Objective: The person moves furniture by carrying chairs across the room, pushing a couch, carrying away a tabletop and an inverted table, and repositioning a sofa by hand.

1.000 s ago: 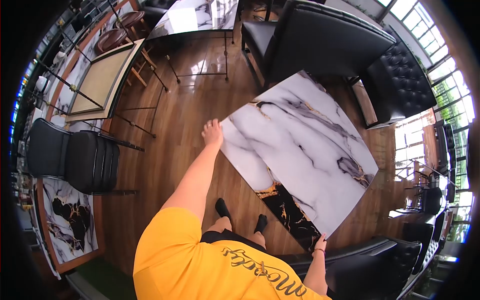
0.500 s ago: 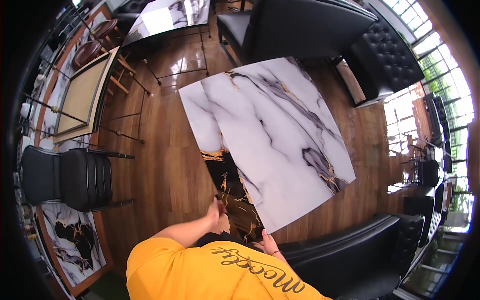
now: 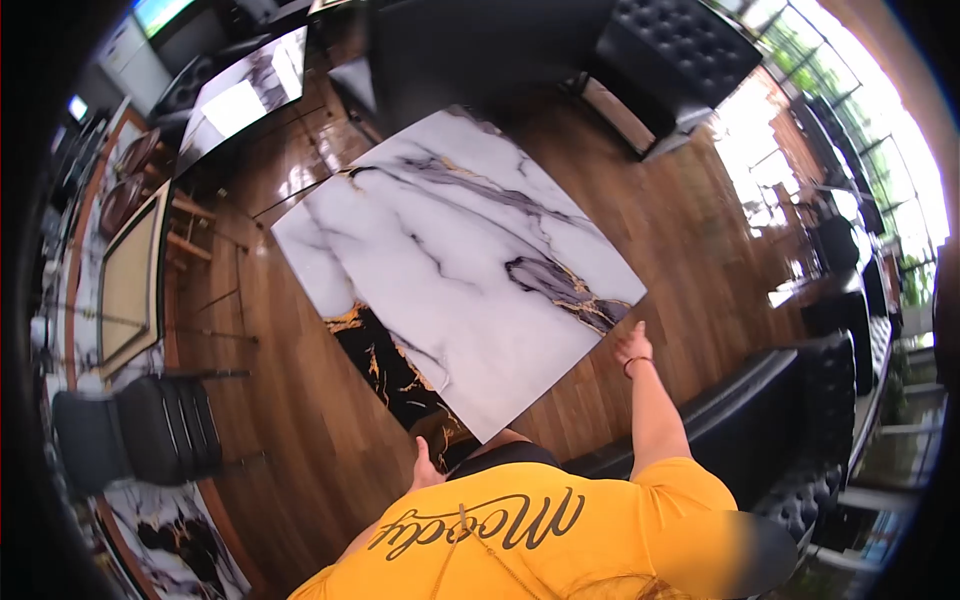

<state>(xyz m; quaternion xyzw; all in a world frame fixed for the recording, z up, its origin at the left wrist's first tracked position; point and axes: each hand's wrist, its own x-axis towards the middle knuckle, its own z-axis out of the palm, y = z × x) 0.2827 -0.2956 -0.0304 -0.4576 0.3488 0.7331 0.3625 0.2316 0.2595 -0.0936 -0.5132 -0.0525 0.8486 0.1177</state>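
Right hand [image 3: 634,347], partly open, and left hand [image 3: 427,467], thumb raised, are by the marbled tabletop [image 3: 460,270], their hold unclear.

We face a glossy, smooth marbled tabletop [image 3: 470,260], its polished white surface veined in grey and gold beside a shiny black patch. Below lies a floor [image 3: 690,230] of brown wood planks with a satin sheen that mirrors window light. Black seating [image 3: 680,50] shows a leather-like cover, button-tufted and softly glossy, while a sofa [image 3: 730,400] nearby looks equally slick. We wear a matt yellow cloth shirt [image 3: 520,530]. A tan panel [image 3: 130,280] at left appears flat and dull; the stools [image 3: 125,205] stand on wooden legs.
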